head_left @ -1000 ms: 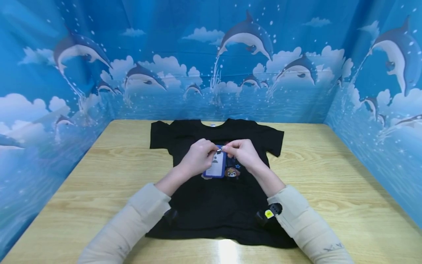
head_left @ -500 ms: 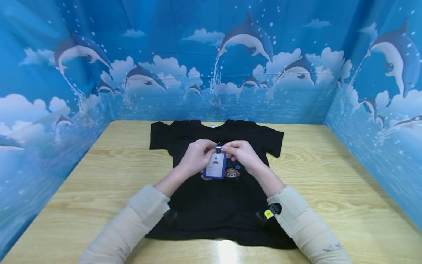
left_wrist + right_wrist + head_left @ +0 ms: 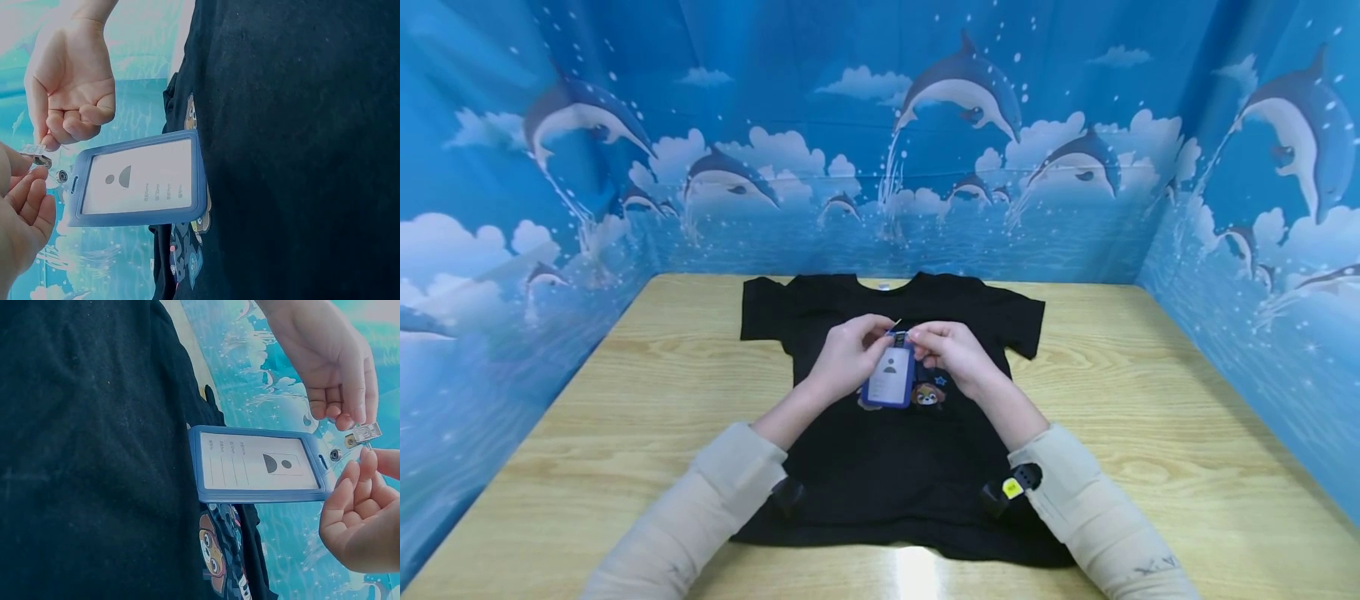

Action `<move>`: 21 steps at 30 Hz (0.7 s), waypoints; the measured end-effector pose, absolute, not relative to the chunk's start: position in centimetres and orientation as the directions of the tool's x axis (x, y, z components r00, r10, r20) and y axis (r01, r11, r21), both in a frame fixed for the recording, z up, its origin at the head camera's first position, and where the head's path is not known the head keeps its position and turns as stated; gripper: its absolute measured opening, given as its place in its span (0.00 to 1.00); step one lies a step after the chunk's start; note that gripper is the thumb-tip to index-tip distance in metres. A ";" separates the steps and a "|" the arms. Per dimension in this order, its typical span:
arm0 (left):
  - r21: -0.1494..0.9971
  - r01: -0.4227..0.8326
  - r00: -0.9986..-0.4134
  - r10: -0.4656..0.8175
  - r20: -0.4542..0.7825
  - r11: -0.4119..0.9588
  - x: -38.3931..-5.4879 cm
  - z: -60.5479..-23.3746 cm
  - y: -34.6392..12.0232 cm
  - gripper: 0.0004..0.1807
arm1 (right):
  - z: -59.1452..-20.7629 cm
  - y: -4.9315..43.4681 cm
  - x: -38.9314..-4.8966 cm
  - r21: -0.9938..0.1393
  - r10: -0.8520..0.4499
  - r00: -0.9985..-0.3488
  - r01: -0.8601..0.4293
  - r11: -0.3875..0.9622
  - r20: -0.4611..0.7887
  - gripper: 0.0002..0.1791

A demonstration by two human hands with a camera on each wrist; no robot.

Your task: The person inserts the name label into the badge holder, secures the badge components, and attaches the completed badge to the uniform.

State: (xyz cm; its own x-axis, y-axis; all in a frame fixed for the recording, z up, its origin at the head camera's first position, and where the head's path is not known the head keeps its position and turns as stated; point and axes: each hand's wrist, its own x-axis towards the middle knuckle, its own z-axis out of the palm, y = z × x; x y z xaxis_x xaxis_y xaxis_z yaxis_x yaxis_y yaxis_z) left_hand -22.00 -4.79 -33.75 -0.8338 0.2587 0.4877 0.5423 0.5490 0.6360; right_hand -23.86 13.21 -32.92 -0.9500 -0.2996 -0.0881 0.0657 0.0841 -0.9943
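Dolphin backdrop (image 3: 880,125); both hands (image 3: 850,354) hide badge holder's (image 3: 891,377) clip (image 3: 364,433).

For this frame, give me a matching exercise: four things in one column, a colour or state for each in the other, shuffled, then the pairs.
Things:
1. badge holder
2. T-shirt
3. metal clip
4. table

States:
A. black, spread flat
B. pinched between the fingertips of both hands
C. light wood grain
D. blue frame, hanging above the shirt

Pairs: 1-D, 2-A, 3-B, 4-C
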 end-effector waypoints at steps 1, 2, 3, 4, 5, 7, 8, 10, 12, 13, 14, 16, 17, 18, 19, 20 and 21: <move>0.647 0.538 -0.837 0.250 0.487 0.541 -22.0 -33.7 -4.8 0.10 | -32.9 13.2 -23.9 -0.995 -0.302 -0.949 0.067 0.075 -0.086 0.10; 0.660 0.531 -0.842 0.242 0.483 0.531 -22.0 -33.7 -4.7 0.10 | -32.9 13.2 -23.9 -0.995 -0.303 -0.949 0.067 0.068 -0.085 0.09; 0.674 0.522 -0.848 0.234 0.476 0.522 -22.0 -33.7 -4.7 0.10 | -32.9 13.2 -23.9 -0.996 -0.306 -0.948 0.068 0.063 -0.084 0.08; 0.689 0.511 -0.856 0.225 0.466 0.514 -22.1 -33.7 -4.7 0.10 | -32.9 13.2 -23.9 -0.996 -0.309 -0.947 0.068 0.058 -0.083 0.08; 0.705 0.497 -0.865 0.217 0.453 0.506 -22.1 -33.7 -4.6 0.11 | -32.9 13.2 -23.9 -0.996 -0.311 -0.947 0.070 0.053 -0.083 0.08; 0.737 0.466 -0.882 0.197 0.427 0.489 -22.2 -33.6 -4.6 0.11 | -32.9 13.2 -24.0 -0.997 -0.321 -0.944 0.069 0.046 -0.080 0.07; 0.754 0.450 -0.891 0.187 0.413 0.479 -22.3 -33.5 -4.5 0.11 | -32.9 13.3 -24.0 -0.997 -0.324 -0.943 0.068 0.045 -0.079 0.07; 0.783 0.421 -0.905 0.162 0.392 0.458 -22.6 -33.5 -4.4 0.11 | -32.9 13.3 -24.2 -0.997 -0.329 -0.941 0.064 0.051 -0.077 0.07; 0.807 0.396 -0.917 0.137 0.375 0.438 -23.0 -33.4 -4.2 0.11 | -32.8 13.4 -24.5 -0.996 -0.329 -0.941 0.058 0.069 -0.077 0.08; 0.817 0.384 -0.922 0.126 0.367 0.429 -23.2 -33.4 -4.1 0.11 | -32.9 13.5 -24.6 -0.995 -0.327 -0.942 0.054 0.085 -0.079 0.08; 0.826 0.375 -0.925 0.118 0.360 0.422 -23.5 -33.4 -4.1 0.11 | -32.9 13.5 -24.8 -0.993 -0.322 -0.943 0.050 0.108 -0.082 0.09; 0.841 0.358 -0.932 0.102 0.347 0.406 -23.9 -33.4 -3.9 0.11 | -33.0 13.7 -25.2 -0.987 -0.318 -0.945 0.033 0.158 -0.082 0.11; 0.848 0.348 -0.936 0.093 0.340 0.400 -24.1 -33.4 -3.8 0.10 | -33.0 13.8 -25.5 -0.984 -0.311 -0.947 0.031 0.176 -0.086 0.12; 0.854 0.339 -0.939 0.086 0.333 0.395 -24.3 -33.5 -3.7 0.10 | -33.1 14.0 -25.7 -0.981 -0.304 -0.949 0.030 0.190 -0.087 0.13; 0.858 0.330 -0.942 0.076 0.328 0.394 -24.5 -33.5 -3.7 0.10 | -33.1 14.2 -26.0 -0.980 -0.296 -0.951 0.027 0.198 -0.087 0.13; 0.863 0.322 -0.944 0.066 0.322 0.390 -24.7 -33.5 -3.6 0.10 | -33.1 14.4 -26.3 -0.979 -0.283 -0.955 0.029 0.201 -0.086 0.13; 0.867 0.313 -0.947 0.057 0.317 0.387 -24.9 -33.6 -3.6 0.10 | -33.1 14.7 -26.5 -0.981 -0.273 -0.958 0.031 0.191 -0.084 0.13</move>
State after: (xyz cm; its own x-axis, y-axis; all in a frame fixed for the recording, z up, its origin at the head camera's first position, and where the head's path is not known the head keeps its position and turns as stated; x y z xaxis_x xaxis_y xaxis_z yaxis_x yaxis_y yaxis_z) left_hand -24.95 -3.55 -33.57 -0.9469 0.0569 0.3165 0.3132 0.3871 0.8672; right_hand -26.53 14.70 -33.11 -0.9585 -0.2726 -0.0839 0.0314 0.1914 -0.9810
